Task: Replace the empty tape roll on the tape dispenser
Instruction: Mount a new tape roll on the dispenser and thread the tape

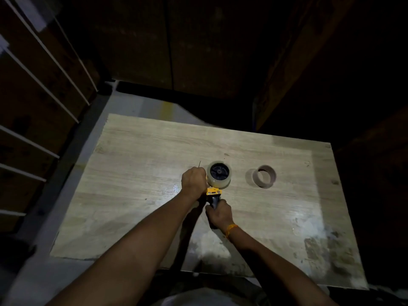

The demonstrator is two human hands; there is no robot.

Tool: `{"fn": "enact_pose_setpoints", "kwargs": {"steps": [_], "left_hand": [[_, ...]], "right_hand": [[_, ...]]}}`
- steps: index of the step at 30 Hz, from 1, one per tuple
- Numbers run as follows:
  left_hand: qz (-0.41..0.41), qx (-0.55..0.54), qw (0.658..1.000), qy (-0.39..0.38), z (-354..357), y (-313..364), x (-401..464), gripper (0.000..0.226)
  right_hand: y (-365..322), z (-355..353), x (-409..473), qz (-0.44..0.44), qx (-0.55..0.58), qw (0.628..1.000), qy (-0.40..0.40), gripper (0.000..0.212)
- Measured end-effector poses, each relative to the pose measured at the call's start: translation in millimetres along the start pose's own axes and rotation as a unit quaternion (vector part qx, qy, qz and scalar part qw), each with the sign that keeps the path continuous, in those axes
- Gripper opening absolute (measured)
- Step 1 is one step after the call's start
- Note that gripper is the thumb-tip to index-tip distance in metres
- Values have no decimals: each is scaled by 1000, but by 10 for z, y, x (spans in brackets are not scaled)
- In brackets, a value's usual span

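Observation:
A yellow tape dispenser [213, 191] with a black handle lies on the wooden board [141, 173] near its middle. A full roll of clear tape [219, 183] sits on the dispenser's black hub. My right hand [219, 214] is closed around the black handle. My left hand [194, 181] is closed on the dispenser's front end, left of the roll; what its fingers pinch is hidden. The empty brown cardboard core [264, 179] lies on the board to the right of the roll, apart from both hands.
The board rests on a grey floor [66, 206]. Dark stacked boxes with white strips stand at the left [33, 107], and dark panels rise behind and at the right. The board's right front part is stained and glossy [320, 246].

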State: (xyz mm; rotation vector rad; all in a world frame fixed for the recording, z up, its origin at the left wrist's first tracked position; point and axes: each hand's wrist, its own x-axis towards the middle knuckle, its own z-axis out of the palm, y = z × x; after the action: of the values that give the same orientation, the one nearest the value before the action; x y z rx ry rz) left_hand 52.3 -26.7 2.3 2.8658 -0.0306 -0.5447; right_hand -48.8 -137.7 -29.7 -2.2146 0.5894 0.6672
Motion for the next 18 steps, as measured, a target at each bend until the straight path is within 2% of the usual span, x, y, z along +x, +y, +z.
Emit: {"fn": "enact_pose_setpoints", "kwargs": {"steps": [2, 4, 6, 12, 18], "left_hand": [[57, 14, 998, 2, -69, -26, -15, 29], [109, 27, 994, 3, -108, -39, -27, 35], [130, 52, 990, -2, -158, -32, -55, 23], [141, 59, 988, -7, -342, -3, -148, 5], [126, 6, 992, -8, -480, -10, -144, 20]], "right_hand": [[-37, -42, -25, -5, -8, 1000, 5, 60], [-85, -93, -42, -13, -14, 1000, 8, 35], [-112, -144, -45, -19, -8, 1000, 14, 24], [-160, -274, -56, 4, 37, 999, 34, 23], [-210, -411, -92, 39, 91, 994, 46, 41]]}}
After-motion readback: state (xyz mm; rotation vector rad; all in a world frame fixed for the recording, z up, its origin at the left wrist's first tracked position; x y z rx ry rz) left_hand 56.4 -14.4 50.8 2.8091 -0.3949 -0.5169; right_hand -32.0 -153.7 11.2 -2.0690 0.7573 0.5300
